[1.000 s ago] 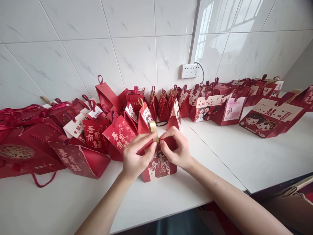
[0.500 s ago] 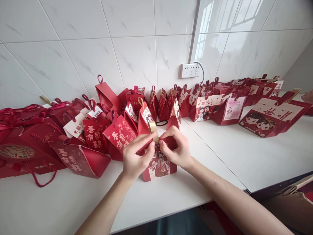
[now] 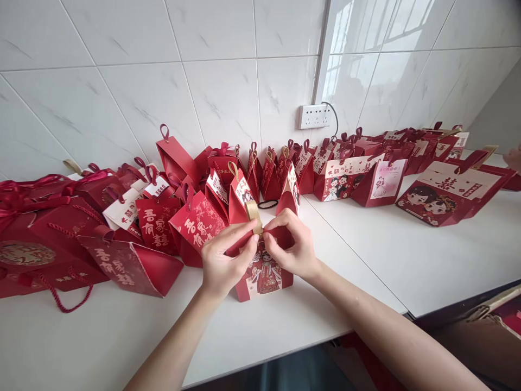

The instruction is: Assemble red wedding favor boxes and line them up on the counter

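Note:
Near the front of the white table stands a small red gift box (image 3: 265, 279) with cartoon figures on its front panel. A gold ribbon loop (image 3: 252, 212) rises from its top. My left hand (image 3: 228, 260) is closed, thumb and forefinger pinching the foot of the ribbon at the box's top edge. Just to the right, my right hand (image 3: 296, 244) pinches the same top edge, its fingertips almost meeting the left ones. The fingers cover the upper part of the box. Behind it lies a thin black ring (image 3: 268, 204).
Several finished-looking red boxes (image 3: 198, 220) crowd the left and back. A larger red box (image 3: 30, 255) with rope handles stands far left. More boxes (image 3: 445, 193) stand right. A power strip (image 3: 314, 117) hangs on the tiled wall. Another person's hand (image 3: 513, 158) shows at the right edge.
Both hands keep their pinch at the top of the gift box, with barely any finger movement. The whole view has shifted very slightly.

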A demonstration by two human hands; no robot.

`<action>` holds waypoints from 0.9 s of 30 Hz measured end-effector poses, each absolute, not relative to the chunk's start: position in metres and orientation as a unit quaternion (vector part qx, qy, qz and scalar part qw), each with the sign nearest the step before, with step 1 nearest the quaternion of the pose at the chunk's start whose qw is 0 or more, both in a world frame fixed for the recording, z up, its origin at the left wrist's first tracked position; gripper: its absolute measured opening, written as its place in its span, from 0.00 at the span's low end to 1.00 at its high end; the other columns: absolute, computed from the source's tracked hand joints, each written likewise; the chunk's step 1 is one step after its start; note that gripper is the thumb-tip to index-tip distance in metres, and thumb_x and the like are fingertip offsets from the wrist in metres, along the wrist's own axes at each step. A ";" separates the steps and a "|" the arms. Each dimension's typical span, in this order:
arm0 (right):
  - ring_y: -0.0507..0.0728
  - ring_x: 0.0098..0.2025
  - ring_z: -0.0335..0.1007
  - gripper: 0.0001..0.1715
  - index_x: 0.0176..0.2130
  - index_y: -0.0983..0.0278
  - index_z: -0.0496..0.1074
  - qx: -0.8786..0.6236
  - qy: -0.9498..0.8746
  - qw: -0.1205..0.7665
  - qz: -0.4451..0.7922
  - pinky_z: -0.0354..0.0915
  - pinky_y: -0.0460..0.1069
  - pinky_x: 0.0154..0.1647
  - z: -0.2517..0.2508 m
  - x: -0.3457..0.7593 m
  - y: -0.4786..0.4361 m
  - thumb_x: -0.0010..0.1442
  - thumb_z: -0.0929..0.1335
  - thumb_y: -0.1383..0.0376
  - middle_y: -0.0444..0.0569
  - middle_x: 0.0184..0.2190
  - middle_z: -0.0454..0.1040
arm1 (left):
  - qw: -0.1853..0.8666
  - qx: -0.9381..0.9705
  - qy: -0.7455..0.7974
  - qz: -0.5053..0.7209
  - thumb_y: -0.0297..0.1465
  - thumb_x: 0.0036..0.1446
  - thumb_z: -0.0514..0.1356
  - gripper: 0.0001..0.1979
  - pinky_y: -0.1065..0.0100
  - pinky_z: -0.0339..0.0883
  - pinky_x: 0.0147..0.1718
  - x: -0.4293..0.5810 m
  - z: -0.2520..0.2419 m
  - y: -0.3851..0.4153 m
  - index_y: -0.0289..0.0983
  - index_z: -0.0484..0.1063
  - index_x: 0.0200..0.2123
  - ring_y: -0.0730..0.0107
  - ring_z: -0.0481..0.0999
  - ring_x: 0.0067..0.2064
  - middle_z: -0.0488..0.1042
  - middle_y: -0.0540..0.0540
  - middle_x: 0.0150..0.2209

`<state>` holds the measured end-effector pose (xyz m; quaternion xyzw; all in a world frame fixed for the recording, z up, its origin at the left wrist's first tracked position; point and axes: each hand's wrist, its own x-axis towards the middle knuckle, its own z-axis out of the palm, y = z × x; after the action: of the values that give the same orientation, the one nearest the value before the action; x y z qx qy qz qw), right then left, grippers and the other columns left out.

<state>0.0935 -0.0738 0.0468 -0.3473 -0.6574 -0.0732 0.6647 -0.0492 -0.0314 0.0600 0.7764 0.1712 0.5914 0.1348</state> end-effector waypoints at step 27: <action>0.51 0.27 0.62 0.11 0.29 0.61 0.59 -0.336 -0.656 0.675 -0.048 0.61 0.48 0.27 0.046 0.093 -0.073 0.54 0.64 0.75 0.43 0.26 0.66 | 0.144 0.791 0.130 0.581 0.23 0.55 0.58 0.15 0.75 0.74 0.33 -0.052 0.060 -0.029 0.39 0.78 0.44 0.74 0.78 0.33 0.80 0.48 0.35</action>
<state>0.0933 -0.0731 0.0456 -0.3361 -0.6555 -0.0480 0.6745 -0.0517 -0.0288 0.0599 0.7905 0.1301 0.5808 0.1442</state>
